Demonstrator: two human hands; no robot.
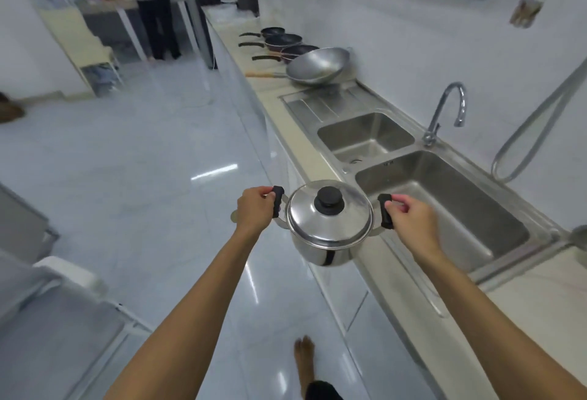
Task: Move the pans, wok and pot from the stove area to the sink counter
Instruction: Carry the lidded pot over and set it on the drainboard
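A steel pot (320,250) with a lid and black knob hangs in the air over the counter's front edge, beside the near sink basin. My left hand (254,209) grips its left black handle and my right hand (409,212) grips its right one. Farther along the counter (270,98) lies a steel wok (317,66) with a wooden handle, just past the drainboard. Behind the wok, three dark frying pans (286,40) sit in a row with handles pointing left.
A double steel sink (441,196) with a drainboard and a curved tap (444,114) fills the counter to my right. A hose hangs on the right wall. Glossy floor stretches left. A person stands at a table far back. My bare foot shows below.
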